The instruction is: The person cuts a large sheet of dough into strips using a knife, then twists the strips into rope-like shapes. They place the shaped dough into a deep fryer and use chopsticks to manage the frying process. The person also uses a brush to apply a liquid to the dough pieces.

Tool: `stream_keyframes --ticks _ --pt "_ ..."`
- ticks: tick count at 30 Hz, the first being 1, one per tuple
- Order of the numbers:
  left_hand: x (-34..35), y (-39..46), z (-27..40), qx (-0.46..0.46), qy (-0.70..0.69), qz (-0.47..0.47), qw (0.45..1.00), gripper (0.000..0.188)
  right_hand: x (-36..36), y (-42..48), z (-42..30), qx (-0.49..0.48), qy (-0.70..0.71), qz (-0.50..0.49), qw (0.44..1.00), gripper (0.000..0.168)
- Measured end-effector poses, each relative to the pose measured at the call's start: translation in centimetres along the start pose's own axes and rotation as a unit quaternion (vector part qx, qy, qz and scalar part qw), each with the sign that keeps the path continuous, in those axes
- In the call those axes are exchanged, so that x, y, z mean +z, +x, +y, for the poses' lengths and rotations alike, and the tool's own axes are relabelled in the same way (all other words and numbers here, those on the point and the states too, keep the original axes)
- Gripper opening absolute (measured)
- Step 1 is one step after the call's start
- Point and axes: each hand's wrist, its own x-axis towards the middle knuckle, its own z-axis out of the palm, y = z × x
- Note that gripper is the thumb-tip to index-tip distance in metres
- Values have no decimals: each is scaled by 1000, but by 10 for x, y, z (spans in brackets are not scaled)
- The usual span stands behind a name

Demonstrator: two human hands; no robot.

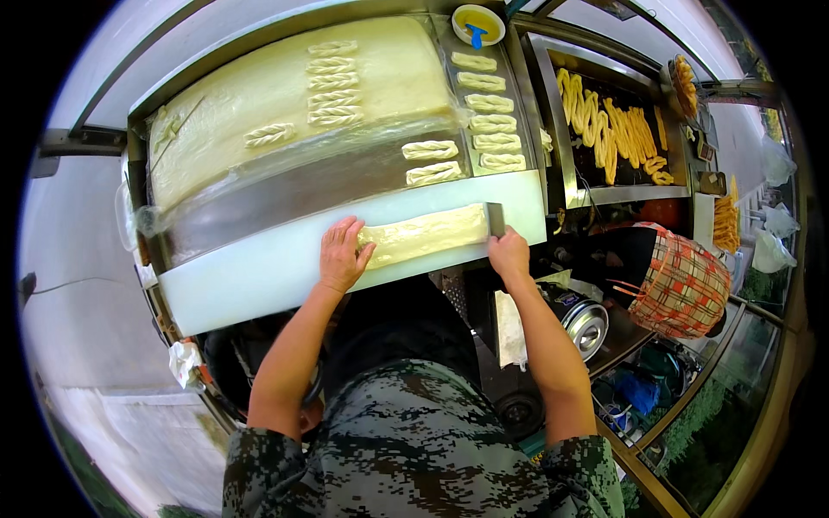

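Observation:
A long flat strip of pale dough (427, 234) lies across the white cutting board (246, 278) in front of me. My left hand (343, 252) rests at its left end, the thumb and fingertips touching the dough or just beside it. In my right hand (510, 254) is a broad metal blade (495, 220), a cleaver or dough cutter, upright across the strip's right end. Whether its edge has gone through the dough cannot be seen. Twisted dough pieces (432, 173) lie just beyond the board, and others (333, 98) sit on the large dough slab (239, 84).
A bowl of yellowish liquid (461, 18) with a blue-handled tool (477, 35) stands at the back. On the right, fried dough sticks (631, 133) fill part of a metal-rimmed fryer (625, 194). A person in a plaid garment (683, 281) is nearby, beside a lidded metal pot (588, 330).

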Motion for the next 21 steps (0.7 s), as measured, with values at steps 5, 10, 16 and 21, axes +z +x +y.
stream_keyframes --ticks 5,10,16,21 --pt "0 -1 0 -12 8 1 1000 47 -3 -9 -28 -2 41 61 997 23" --pt "1 0 0 -20 3 -8 1000 46 14 -37 -17 -83 33 98 991 20" --pt "2 1 0 -12 16 -6 1000 44 28 -34 -25 -38 39 54 997 18" --pt "-1 -1 0 -23 21 -3 1000 42 14 7 -53 -32 35 -10 999 25"
